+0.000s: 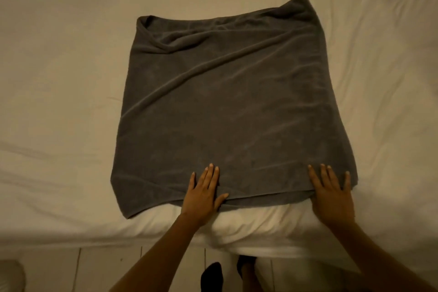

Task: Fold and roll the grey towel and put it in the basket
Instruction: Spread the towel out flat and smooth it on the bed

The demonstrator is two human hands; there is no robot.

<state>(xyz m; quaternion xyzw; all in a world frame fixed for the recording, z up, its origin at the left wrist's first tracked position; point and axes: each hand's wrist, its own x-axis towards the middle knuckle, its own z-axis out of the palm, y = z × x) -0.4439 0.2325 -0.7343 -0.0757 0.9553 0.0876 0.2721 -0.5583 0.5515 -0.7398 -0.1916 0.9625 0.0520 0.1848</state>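
Fingers (209, 173) flat on grey towel (227, 102), both hands; bed (59, 102) beneath.

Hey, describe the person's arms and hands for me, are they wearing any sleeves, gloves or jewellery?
Both forearms are bare as far as the picture shows, with no sleeves in view. The left hand and right hand wear no gloves, and no rings, watch or bracelets are visible. The fingernails look short and plain, though dim light hides fine detail.

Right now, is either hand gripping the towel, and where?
Nothing is gripped. Left hand and right hand lie flat, fingers spread, on the grey towel near its near edge.
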